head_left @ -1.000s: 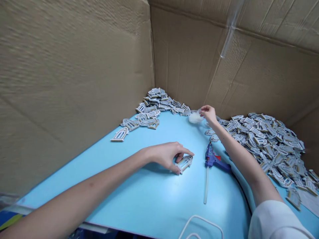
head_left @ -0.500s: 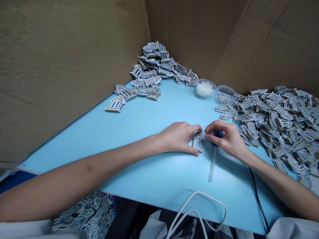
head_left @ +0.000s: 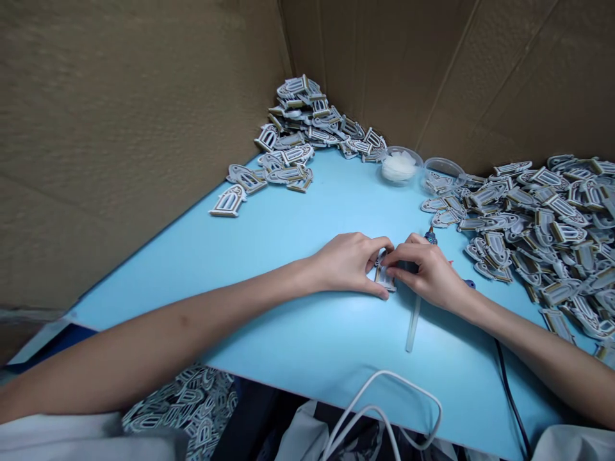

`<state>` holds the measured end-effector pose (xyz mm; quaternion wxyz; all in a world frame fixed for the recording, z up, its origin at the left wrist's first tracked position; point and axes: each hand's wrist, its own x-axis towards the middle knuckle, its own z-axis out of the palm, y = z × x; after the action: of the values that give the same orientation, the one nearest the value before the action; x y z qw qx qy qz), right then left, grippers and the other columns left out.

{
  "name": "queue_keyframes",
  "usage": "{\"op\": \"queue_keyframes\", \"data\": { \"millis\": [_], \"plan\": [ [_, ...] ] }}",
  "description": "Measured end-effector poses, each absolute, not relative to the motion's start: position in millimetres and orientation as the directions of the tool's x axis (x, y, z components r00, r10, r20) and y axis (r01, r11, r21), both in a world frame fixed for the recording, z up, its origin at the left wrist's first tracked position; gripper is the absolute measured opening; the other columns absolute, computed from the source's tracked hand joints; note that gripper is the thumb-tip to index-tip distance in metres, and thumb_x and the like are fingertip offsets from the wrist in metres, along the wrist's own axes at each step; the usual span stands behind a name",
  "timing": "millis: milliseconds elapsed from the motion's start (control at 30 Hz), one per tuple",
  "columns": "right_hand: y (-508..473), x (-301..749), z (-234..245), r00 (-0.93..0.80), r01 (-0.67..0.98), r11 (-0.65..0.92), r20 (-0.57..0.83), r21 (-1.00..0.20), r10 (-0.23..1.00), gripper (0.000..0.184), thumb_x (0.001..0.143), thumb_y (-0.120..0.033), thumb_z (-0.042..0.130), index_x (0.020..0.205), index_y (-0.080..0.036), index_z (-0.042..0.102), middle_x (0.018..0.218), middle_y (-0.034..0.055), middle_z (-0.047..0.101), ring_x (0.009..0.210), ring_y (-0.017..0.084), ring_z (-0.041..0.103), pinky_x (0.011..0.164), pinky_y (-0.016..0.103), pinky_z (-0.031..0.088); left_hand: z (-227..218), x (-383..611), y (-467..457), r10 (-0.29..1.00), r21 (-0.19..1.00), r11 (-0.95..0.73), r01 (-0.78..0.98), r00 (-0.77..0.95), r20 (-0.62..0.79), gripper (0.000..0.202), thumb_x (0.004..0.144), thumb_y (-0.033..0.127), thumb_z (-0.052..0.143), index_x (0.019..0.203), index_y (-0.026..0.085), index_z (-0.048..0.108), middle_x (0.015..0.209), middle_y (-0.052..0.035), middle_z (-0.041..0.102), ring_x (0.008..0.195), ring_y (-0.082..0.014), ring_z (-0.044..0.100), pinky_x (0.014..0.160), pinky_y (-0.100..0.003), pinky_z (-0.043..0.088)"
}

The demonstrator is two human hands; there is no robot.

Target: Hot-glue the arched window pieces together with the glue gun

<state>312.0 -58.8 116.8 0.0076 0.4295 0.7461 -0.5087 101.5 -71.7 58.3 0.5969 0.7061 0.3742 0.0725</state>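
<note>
Pale blue tabletop, two bare hands meeting over a small white-and-gold arched window piece.
The left hand and right hand pinch the piece from either side near the table's middle, fingers curled and pressed together, hiding most of it. Beneath the right hand lies a blue hot glue gun, a clear glue stick pointing nearward. A far heap of matching pieces and a larger right heap lie against brown corrugated cardboard walls. Two clear plastic tubs stand far right, one holding something white.
</note>
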Motion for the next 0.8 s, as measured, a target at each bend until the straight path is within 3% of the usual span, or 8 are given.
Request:
{"op": "queue_keyframes", "data": {
  "millis": [200, 400, 500, 633, 733, 800],
  "plan": [
    [-67.8, 313.4, 111.9, -0.672, 0.656, 0.273, -0.38, -0.703, 0.636, 0.016, 0.096, -0.012, 0.067, 0.099, -0.023, 0.079, 0.096, 0.0076, 0.071, 0.088, 0.024, 0.056, 0.08, 0.039, 0.044, 58.0, 103.5, -72.3, 0.622, 0.893, -0.001, 0.451, 0.699, -0.352, 0.058, 0.066, 0.059, 0.092, 0.09, 0.019, 0.058, 0.07, 0.0063, 0.061, 0.065, -0.0115, 0.058, 0.061, -0.023, 0.03],
    [-67.0, 306.0, 120.3, -0.662, 0.695, 0.334, -0.385, -0.637, 0.644, 0.022, 0.092, -0.011, 0.07, 0.11, -0.024, 0.071, 0.106, 0.008, 0.066, 0.097, 0.027, 0.06, 0.083, 0.04, 0.046, 58.0, 102.3, -71.7, 0.626, 0.905, 0.031, 0.425, 0.698, -0.349, 0.06, 0.065, 0.062, 0.091, 0.092, 0.018, 0.06, 0.071, 0.0054, 0.059, 0.064, -0.0112, 0.053, 0.062, -0.023, 0.032],
    [-50.9, 313.8, 139.4, -0.624, 0.765, 0.412, -0.41, -0.495, 0.665, 0.031, 0.09, -0.018, 0.073, 0.119, -0.024, 0.065, 0.113, 0.0121, 0.065, 0.104, 0.033, 0.061, 0.084, 0.045, 0.048, 56.3, 99.7, -70.4, 0.663, 0.937, 0.09, 0.338, 0.681, -0.309, 0.064, 0.073, 0.065, 0.085, 0.109, 0.017, 0.065, 0.072, 0.0049, 0.056, 0.065, -0.0109, 0.05, 0.064, -0.024, 0.034],
    [-37.2, 347.9, 161.1, -0.537, 0.83, 0.525, -0.521, -0.187, 0.663, 0.026, 0.092, -0.044, 0.073, 0.109, -0.026, 0.065, 0.099, 0.0141, 0.068, 0.092, 0.037, 0.065, 0.077, 0.048, 0.048, 51.1, 97.2, -67.9, 0.782, 0.96, 0.145, 0.241, 0.566, -0.261, 0.039, 0.1, 0.049, 0.058, 0.117, 0.015, 0.068, 0.082, -0.0002, 0.06, 0.07, -0.0111, 0.05, 0.069, -0.025, 0.04],
    [-46.0, 372.4, 159.7, -0.452, 0.829, 0.559, -0.634, -0.038, 0.627, 0.032, 0.09, -0.055, 0.073, 0.102, -0.027, 0.064, 0.09, 0.0122, 0.069, 0.077, 0.033, 0.067, 0.068, 0.043, 0.047, 45.8, 94.9, -66.0, 0.817, 0.967, 0.132, 0.218, 0.529, -0.231, 0.029, 0.101, 0.032, 0.05, 0.115, 0.015, 0.069, 0.103, -0.0059, 0.066, 0.075, -0.0104, 0.054, 0.074, -0.026, 0.044],
    [-54.1, 381.3, 153.8, -0.407, 0.845, 0.533, -0.693, -0.039, 0.595, 0.031, 0.09, -0.054, 0.073, 0.102, -0.026, 0.063, 0.091, 0.0118, 0.07, 0.07, 0.03, 0.066, 0.063, 0.041, 0.045, 43.2, 92.5, -64.6, 0.782, 0.98, 0.112, 0.167, 0.593, -0.19, 0.029, 0.096, 0.025, 0.052, 0.118, 0.015, 0.068, 0.118, -0.0089, 0.065, 0.079, -0.0099, 0.058, 0.079, -0.028, 0.048]
  ]
}}
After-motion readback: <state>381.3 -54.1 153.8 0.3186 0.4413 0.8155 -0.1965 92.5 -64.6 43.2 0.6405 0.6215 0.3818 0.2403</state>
